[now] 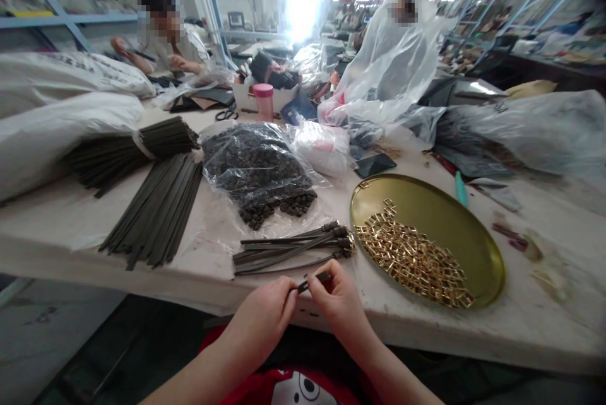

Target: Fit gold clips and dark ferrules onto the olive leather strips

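Observation:
Both of my hands meet at the table's front edge. My left hand [265, 316] pinches one end of a short dark strap [312, 281], and my right hand [338, 301] pinches its other end. Just beyond my fingers lies a small pile of finished dark straps [288, 246] with end pieces fitted. To the right stands a round gold tray [426, 209] holding several small gold buckles [411, 257]. A clear bag of small dark parts [258, 168] lies behind the pile.
Loose and bundled dark strips [156, 212] lie at the left beside white sacks [57, 134]. A phone [375, 164], a pink cup [264, 101] and plastic bags [392, 64] crowd the far table. Two other people work across it.

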The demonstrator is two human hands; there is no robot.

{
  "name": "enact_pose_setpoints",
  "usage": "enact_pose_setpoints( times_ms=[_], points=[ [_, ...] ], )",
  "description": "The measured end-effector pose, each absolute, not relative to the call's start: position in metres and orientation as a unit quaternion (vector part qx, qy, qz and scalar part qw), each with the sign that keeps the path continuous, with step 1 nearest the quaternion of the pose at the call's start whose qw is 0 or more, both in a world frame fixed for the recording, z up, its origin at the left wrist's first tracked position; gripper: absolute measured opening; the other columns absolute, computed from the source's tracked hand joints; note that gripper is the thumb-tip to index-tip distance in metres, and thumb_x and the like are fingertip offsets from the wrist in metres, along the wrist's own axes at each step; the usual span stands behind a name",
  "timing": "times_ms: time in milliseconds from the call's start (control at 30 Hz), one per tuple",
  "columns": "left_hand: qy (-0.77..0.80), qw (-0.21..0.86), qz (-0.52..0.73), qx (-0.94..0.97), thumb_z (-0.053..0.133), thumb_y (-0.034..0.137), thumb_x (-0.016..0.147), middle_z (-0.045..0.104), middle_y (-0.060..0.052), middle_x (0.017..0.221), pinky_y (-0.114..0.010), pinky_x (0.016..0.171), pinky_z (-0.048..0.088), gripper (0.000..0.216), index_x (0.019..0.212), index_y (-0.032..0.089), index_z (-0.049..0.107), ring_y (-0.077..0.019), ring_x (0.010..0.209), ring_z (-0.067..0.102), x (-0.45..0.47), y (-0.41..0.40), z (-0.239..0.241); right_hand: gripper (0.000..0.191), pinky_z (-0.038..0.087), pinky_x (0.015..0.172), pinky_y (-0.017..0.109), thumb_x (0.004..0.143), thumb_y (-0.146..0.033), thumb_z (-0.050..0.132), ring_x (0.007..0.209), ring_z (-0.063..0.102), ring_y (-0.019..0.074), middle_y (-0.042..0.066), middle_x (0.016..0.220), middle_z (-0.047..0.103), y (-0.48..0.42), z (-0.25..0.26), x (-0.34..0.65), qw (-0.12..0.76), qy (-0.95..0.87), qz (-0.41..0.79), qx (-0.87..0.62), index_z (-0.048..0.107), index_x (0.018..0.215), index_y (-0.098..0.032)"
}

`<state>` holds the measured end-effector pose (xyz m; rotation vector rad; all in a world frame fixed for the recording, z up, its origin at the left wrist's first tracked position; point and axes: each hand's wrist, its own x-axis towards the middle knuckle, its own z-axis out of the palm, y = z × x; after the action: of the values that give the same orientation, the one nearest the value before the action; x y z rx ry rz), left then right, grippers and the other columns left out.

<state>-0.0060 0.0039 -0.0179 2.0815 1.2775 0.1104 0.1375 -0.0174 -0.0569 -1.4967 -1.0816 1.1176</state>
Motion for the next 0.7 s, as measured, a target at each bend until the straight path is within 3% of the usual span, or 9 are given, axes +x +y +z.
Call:
enact_pose_setpoints(
  times_ms=[133,300,467,700],
  points=[
    [0.482,0.385,0.055,0.785,0.026,0.027,0.089,0.062,-0.006,0.077,-0.027,0.067,0.039,0.033,0.079,0.017,0.055,-0.0185,0.073,0.056,-0.006,0.010,-0.016,0.018,0.033,0.049,0.022,0.075,-0.030,0.052,0.051,0.040,0.0101,-0.007,0.055,0.040,-0.017,-0.057,0.139,0.469,-0.451,0.443,-0.617,0.040,0.066,-0.020],
    [0.486,0.440,0.069,0.752,0.041,0.030,0.083,0.065,-0.004,0.089,-0.025,0.070,0.038,0.021,0.089,0.019,0.058,-0.0184,0.082,0.057,-0.007,0.017,-0.017,0.016,0.034,0.051,0.023,0.075,-0.028,0.050,0.052,0.042,0.0103,-0.006,0.055,0.043,-0.012,-0.053,0.138,0.462,-0.487,0.391,-0.629,0.042,0.065,-0.020],
    [0.500,0.436,0.050,0.747,0.037,0.031,0.084,0.061,-0.004,0.073,-0.026,0.063,0.034,0.024,0.071,0.018,0.053,-0.0185,0.070,0.054,-0.007,0.021,-0.026,0.017,0.033,0.050,0.022,0.076,-0.025,0.051,0.051,0.042,0.0100,-0.006,0.054,0.043,-0.007,-0.060,0.137,0.446,-0.484,0.401,-0.637,0.041,0.063,-0.021],
    [0.447,0.613,0.080,0.647,0.037,0.041,0.082,0.047,0.005,0.051,-0.021,0.052,0.031,0.030,0.065,0.019,0.046,-0.0122,0.050,0.044,-0.006,0.040,-0.018,0.019,0.036,0.056,0.024,0.084,-0.033,0.042,0.060,0.045,0.0122,-0.002,0.063,0.047,0.011,-0.046,0.170,0.441,-0.547,0.395,-0.592,0.049,0.072,-0.019]
  ],
)
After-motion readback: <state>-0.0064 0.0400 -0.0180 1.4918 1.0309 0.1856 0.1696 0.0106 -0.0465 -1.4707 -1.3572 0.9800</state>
